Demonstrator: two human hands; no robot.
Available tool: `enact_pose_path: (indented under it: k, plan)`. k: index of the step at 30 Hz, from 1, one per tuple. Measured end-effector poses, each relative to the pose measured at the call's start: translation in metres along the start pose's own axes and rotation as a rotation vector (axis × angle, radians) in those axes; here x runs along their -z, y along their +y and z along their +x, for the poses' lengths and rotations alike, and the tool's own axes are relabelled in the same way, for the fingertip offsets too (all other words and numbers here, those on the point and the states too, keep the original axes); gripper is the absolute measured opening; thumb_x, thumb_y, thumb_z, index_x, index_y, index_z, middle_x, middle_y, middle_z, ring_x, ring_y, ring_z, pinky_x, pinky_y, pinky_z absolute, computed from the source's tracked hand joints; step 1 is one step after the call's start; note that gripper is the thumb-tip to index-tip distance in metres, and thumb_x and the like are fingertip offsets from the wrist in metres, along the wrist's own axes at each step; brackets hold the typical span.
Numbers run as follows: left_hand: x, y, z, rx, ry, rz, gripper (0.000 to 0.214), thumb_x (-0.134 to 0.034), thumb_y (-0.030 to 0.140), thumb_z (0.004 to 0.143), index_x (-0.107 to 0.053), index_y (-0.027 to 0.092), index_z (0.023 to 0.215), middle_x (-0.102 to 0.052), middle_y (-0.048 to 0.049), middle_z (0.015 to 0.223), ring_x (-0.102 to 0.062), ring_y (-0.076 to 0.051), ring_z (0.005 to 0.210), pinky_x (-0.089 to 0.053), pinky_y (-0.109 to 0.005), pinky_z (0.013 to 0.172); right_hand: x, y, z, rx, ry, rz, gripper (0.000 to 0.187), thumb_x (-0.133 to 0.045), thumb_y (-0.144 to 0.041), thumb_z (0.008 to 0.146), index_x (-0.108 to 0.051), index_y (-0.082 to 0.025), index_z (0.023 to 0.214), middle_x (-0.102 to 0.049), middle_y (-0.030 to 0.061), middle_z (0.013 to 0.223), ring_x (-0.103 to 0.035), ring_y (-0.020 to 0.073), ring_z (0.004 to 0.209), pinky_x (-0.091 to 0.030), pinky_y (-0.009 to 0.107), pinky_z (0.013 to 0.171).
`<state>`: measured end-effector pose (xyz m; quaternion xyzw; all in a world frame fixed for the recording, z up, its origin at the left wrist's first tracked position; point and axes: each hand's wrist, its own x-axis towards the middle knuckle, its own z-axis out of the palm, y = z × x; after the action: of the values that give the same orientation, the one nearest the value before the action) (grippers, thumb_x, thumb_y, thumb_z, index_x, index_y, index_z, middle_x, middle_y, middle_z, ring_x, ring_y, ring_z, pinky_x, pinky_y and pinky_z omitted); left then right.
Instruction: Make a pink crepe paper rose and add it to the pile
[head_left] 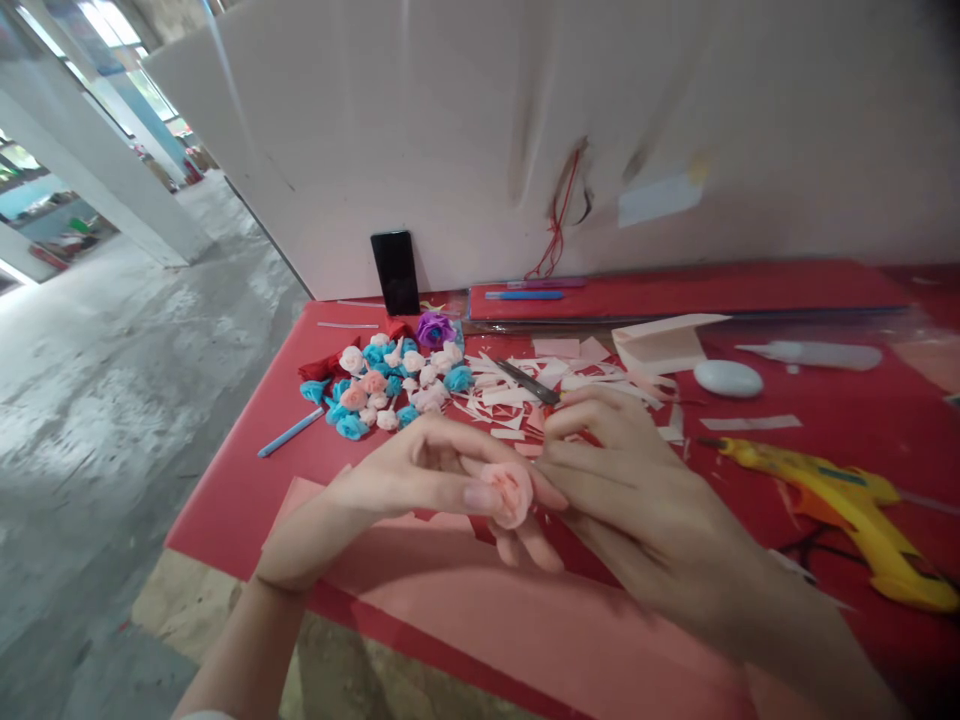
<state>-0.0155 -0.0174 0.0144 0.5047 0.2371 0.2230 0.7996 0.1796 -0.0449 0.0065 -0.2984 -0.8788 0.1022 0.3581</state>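
Two hands: left hand [424, 468] has thumb and fingers clamped on one pink paper rose [513, 496], held above a pink sheet [465, 590]; right hand [637, 480] is just beside it, fingers curled, can't tell if they grip anything. Behind: one pointed dark blade [527, 381], one purple flower [436, 329] by a pile of smaller flowers [373, 386] too overlapped to count, one phone [395, 272]. Right side: one yellow glue gun [847, 500], one white oval object [728, 378], one squeeze bottle [821, 354].
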Motion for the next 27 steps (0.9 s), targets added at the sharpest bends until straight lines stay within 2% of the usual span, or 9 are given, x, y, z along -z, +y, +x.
enact_pose_path:
  k: [4,10,16,21,27]
  plan:
    - [0.0051,-0.0058,0.0003,0.008,-0.014,0.001,0.032,-0.073,0.041,0.072,-0.073,0.012,0.085,-0.074,-0.0087,0.072,-0.07,-0.019,0.064,-0.056,-0.025,0.061,0.0011,0.0007,0.001,0.023,-0.006,-0.01,0.042,-0.03,-0.016,0.098,-0.059,-0.017,0.067,-0.056,0.0017,0.062,-0.049,0.0154,0.071,-0.041,0.034,0.075]
    - [0.0076,-0.0061,0.0013,0.029,-0.052,0.009,0.03,-0.076,0.04,0.071,-0.074,0.014,0.086,-0.075,-0.0074,0.075,-0.07,-0.016,0.062,-0.056,-0.021,0.059,0.0025,0.0013,0.0009,0.028,0.0,-0.029,0.049,-0.026,-0.024,0.101,-0.057,-0.017,0.062,-0.059,0.0025,0.064,-0.05,0.0143,0.069,-0.043,0.034,0.074]
    - [0.0083,-0.0064,0.0032,0.103,-0.006,0.089,0.042,-0.078,0.051,0.063,-0.074,0.011,0.076,-0.076,-0.0122,0.076,-0.07,-0.019,0.061,-0.057,-0.024,0.057,0.0014,0.0017,-0.0004,0.03,0.003,-0.02,0.048,-0.027,-0.023,0.101,-0.059,-0.015,0.065,-0.061,0.004,0.066,-0.052,0.015,0.072,-0.043,0.032,0.071]
    - [0.0097,-0.0071,0.0018,0.005,-0.071,0.054,0.034,-0.073,0.041,0.074,-0.075,0.011,0.09,-0.076,-0.0108,0.08,-0.072,-0.017,0.065,-0.057,-0.02,0.057,0.0017,0.003,-0.0014,0.032,-0.034,0.014,0.046,-0.028,-0.021,0.1,-0.062,-0.015,0.069,-0.06,0.004,0.066,-0.05,0.0156,0.072,-0.042,0.033,0.072]
    - [0.0104,-0.0092,0.0019,-0.021,-0.097,0.061,0.032,-0.072,0.038,0.076,-0.075,0.01,0.091,-0.076,-0.0116,0.079,-0.071,-0.015,0.061,-0.057,-0.018,0.054,0.002,0.0032,-0.001,0.025,-0.061,0.032,0.045,-0.028,-0.022,0.1,-0.061,-0.017,0.07,-0.061,0.0032,0.068,-0.051,0.0153,0.072,-0.043,0.031,0.071]
